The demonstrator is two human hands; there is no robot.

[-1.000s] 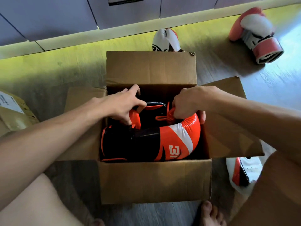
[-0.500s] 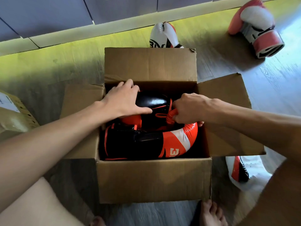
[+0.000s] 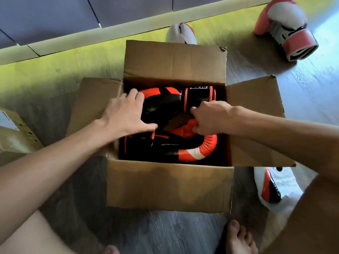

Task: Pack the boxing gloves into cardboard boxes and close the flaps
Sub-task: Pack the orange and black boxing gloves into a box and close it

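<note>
Moved since the earlier frames: far glove (image 3: 161, 105), black with orange trim, has turned and settled lower, so its cuff now shows at the far right corner of the box.

Item 1. Cardboard box (image 3: 168, 187), on the floor (image 3: 311, 99), all four flaps folded outward and open.

Item 2. Far glove, inside the box along its far wall, cuff to the right.

Item 3. Near glove (image 3: 190, 153), black, orange and white, inside the box along its near wall, with the rounded orange end to the right. It lies just beside the far glove.

Item 4. Left hand (image 3: 126, 114), fingers straight and spread, lying flat on the far glove's left end.

Item 5. Right hand (image 3: 211, 118), fingers curled round an orange pad (image 3: 185, 128) between the two gloves. Which glove the pad belongs to cannot be told.

The two hands are apart, one at each side of the box.

Item 6. Pink-and-white glove (image 3: 288, 33), on the floor at far right, well apart from the box.

Item 7. White glove (image 3: 180, 33), behind the far flap, partly hidden.

Item 8. White, orange and black glove (image 3: 269, 186), on the floor just beside the box's right flap.

Item 9. Second carton (image 3: 14, 140), at the left edge, partly out of view.

Item 10. Bare foot (image 3: 238, 239), near the box's front.
</note>
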